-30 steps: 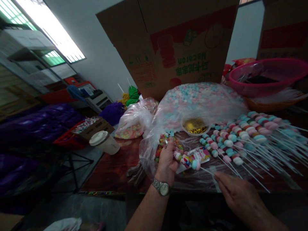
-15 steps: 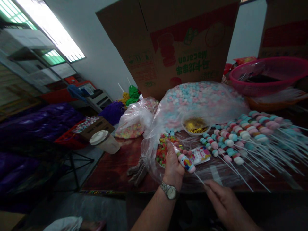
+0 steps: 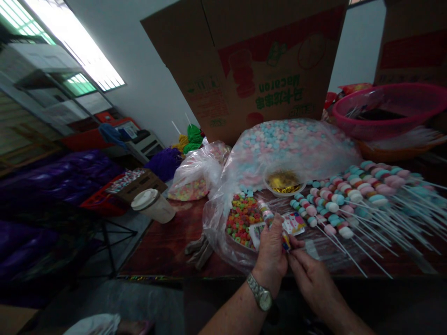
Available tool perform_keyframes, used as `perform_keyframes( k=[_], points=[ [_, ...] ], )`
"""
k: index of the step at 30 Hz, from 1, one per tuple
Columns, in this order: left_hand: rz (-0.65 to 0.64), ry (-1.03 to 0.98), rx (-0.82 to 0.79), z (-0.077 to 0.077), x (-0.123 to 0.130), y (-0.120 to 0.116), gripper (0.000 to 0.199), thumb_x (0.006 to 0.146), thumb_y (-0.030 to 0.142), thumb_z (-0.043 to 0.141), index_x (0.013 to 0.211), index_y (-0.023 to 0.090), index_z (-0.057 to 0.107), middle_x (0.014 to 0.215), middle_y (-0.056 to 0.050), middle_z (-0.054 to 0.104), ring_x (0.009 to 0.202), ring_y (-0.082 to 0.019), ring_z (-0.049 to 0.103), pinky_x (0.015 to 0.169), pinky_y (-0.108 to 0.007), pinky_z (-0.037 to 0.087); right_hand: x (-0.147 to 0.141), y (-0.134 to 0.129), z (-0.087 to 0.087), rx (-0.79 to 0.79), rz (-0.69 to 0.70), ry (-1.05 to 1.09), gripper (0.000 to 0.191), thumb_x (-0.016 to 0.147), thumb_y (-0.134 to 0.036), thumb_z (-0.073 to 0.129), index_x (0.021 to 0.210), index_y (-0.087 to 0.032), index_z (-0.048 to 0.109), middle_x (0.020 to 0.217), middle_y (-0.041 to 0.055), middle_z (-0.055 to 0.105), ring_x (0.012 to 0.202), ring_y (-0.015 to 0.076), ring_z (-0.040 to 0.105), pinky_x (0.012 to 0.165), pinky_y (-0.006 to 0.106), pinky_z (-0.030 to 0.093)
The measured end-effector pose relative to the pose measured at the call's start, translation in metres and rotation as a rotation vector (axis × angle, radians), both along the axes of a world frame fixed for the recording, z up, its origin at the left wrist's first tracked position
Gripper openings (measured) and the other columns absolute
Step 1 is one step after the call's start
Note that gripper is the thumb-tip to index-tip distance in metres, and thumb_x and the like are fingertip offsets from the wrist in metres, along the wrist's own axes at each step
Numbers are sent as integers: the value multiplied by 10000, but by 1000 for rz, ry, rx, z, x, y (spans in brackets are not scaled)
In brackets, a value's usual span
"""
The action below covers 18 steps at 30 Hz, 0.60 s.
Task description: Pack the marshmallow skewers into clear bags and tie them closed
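Observation:
My left hand, with a watch on its wrist, is wrapped round a candy skewer whose striped top sticks up past the fingers. A colourful printed wrapper is around the skewer's lower part. My right hand pinches at the lower end of that skewer, touching the left hand. Its stick is hidden. Ring-shaped coloured candies lie in an open plastic bag just left of the hands. Printed packets lie behind the right hand. To the right, finished-looking candy skewers lie in rows, sticks toward me.
Behind are a big bag of pastel candies, a tub of gold ties and a large carton. A lidded cup and grey gloves sit left. A pink basin stands back right.
My left hand has moved right and down, now closed round the skewer's wrapped part. My right hand has come up against it. Part of a printed packet now shows left of my left hand.

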<state>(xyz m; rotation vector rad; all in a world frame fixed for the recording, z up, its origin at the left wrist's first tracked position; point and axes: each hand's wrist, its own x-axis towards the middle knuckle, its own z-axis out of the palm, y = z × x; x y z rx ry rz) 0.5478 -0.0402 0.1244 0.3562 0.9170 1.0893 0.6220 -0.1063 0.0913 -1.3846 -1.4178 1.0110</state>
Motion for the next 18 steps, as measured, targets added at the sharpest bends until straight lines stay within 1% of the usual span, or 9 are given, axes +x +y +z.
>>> perform_keyframes(
  k=[4, 7, 8, 10, 12, 13, 14, 16, 18],
  points=[
    [-11, 181, 79, -4, 11, -5, 393, 715, 507, 653, 652, 160, 479, 524, 21, 494, 483, -100, 472, 488, -195, 391, 0, 14, -11, 27, -32, -144, 327, 904, -368, 301, 848, -180, 562, 710, 81, 616, 689, 214, 595, 653, 283, 453],
    [-44, 356, 224, -1, 5, -9, 333, 813, 469, 539, 689, 160, 536, 666, -25, 579, 655, -136, 538, 637, -213, 440, 4, 24, -10, 70, -54, -152, 341, 903, -385, 309, 831, -178, 570, 692, 75, 608, 677, 209, 587, 607, 266, 445],
    [-99, 444, 292, 3, -1, -11, 351, 848, 468, 478, 703, 159, 559, 709, -39, 598, 706, -146, 549, 684, -219, 445, 7, 26, -7, 89, -59, -147, 345, 901, -395, 318, 813, -176, 570, 683, 67, 602, 655, 202, 576, 587, 262, 436],
    [-329, 665, 477, 18, -22, -16, 401, 876, 481, 409, 733, 158, 599, 746, -53, 618, 762, -166, 562, 734, -237, 450, 17, 29, 5, 129, -51, -146, 343, 891, -408, 343, 750, -179, 556, 652, 45, 580, 608, 184, 539, 566, 259, 417],
    [-614, 957, 743, 40, -49, -20, 381, 836, 506, 481, 769, 162, 631, 736, -49, 629, 773, -191, 576, 744, -271, 460, 32, 30, 20, 130, 2, -142, 338, 882, -415, 369, 706, -182, 538, 657, 29, 571, 617, 173, 522, 573, 252, 407],
    [-687, 1142, 894, 51, -63, -20, 357, 791, 511, 554, 807, 167, 645, 755, -51, 639, 793, -208, 583, 768, -298, 461, 40, 30, 28, 111, 50, -143, 338, 882, -422, 378, 704, -181, 535, 671, 23, 569, 635, 170, 518, 580, 247, 402],
    [-635, 1355, 1028, 63, -75, -19, 349, 759, 505, 604, 840, 170, 653, 801, -66, 649, 835, -233, 586, 807, -339, 454, 47, 30, 36, 85, 103, -148, 344, 886, -432, 380, 707, -181, 533, 678, 15, 560, 646, 165, 511, 580, 241, 393],
    [-395, 1732, 1272, 79, -91, -14, 434, 738, 467, 655, 1071, 194, 607, 1108, -123, 600, 1085, -317, 499, 966, -492, 330, 57, 29, 50, 23, 241, -176, 359, 905, -445, 372, 709, -182, 517, 673, -3, 524, 641, 148, 482, 561, 225, 364],
    [-326, 1896, 1461, 82, -97, -6, 483, 760, 432, 643, 1180, 220, 534, 1246, -136, 515, 1203, -350, 397, 1018, -593, 180, 62, 28, 61, -30, 393, -223, 373, 918, -445, 375, 674, -183, 480, 654, -16, 485, 621, 132, 448, 538, 217, 330]
  ],
)
